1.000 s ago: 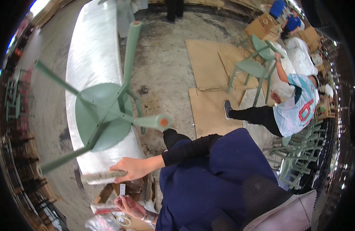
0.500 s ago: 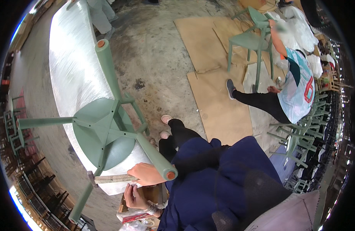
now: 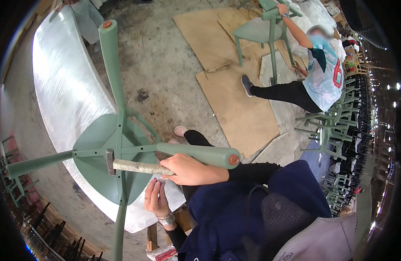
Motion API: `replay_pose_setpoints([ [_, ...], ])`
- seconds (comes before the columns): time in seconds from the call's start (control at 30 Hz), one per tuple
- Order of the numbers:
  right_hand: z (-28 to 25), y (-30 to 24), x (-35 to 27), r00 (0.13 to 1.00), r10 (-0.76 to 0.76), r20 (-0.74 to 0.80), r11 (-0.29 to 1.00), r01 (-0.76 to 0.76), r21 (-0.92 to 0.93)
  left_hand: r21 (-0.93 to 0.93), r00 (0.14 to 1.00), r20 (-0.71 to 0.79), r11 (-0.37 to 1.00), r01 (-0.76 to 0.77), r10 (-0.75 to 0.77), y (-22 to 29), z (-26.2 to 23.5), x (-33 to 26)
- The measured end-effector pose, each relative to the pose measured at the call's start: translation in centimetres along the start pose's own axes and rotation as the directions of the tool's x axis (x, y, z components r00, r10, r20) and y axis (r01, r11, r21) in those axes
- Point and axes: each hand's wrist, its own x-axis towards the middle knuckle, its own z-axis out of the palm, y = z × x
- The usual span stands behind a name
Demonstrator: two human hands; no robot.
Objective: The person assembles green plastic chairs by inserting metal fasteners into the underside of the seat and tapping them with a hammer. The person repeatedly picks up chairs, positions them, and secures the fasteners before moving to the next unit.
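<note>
- Gripping a hammer (image 3: 135, 165) by its pale, wrapped handle, the person's right hand (image 3: 189, 168) is closed tight around the near end, fingers curled under and knuckles up.
- Its dark metal head (image 3: 109, 161) rests against the underside of an upturned green chair (image 3: 109, 161), right where the cross braces meet below the seat.
- That chair lies seat-down on a long white wrapped bench or bale (image 3: 65, 91), with its four legs sticking out and up; one leg (image 3: 196, 154) with an orange-brown cap at its tip runs just above the right hand, touching or nearly touching the knuckles.
- A second leg (image 3: 110, 61) points away toward the far end of the white surface, also capped in orange-brown.
- Below the hammer handle, the left hand (image 3: 156, 198) is held up with fingers loosely together and slightly bent, fingertips close to the handle and the edge of the seat; I cannot tell whether it pinches anything small. A bracelet sits on that wrist.
- Dark sleeves and a navy top fill the lower middle of the view.
- Across the concrete floor (image 3: 165, 56), flattened cardboard sheets (image 3: 235, 100) lie spread out.
- On them another person (image 3: 313, 74) in a light printed shirt and dark trousers leans over a second green chair (image 3: 259, 32), one hand on its back.
- Stacked green chairs (image 3: 335, 139) stand along the right side, near that person.
</note>
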Motion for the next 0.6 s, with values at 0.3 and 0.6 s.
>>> replay_pose_setpoints([
  [0.3, 6.0, 2.5, 3.5, 0.999, 0.033, -0.032, 0.999, -0.034, -0.019, -0.036, 0.993, 0.029, 0.993, 0.112, -0.111, -6.3, -1.2, -1.7],
  [0.6, 9.5, 3.9, 7.5, 0.921, -0.08, -0.381, 0.997, 0.073, -0.034, -0.023, 0.908, -0.172, 0.923, 0.384, -0.382, -14.3, -1.3, -1.9],
])
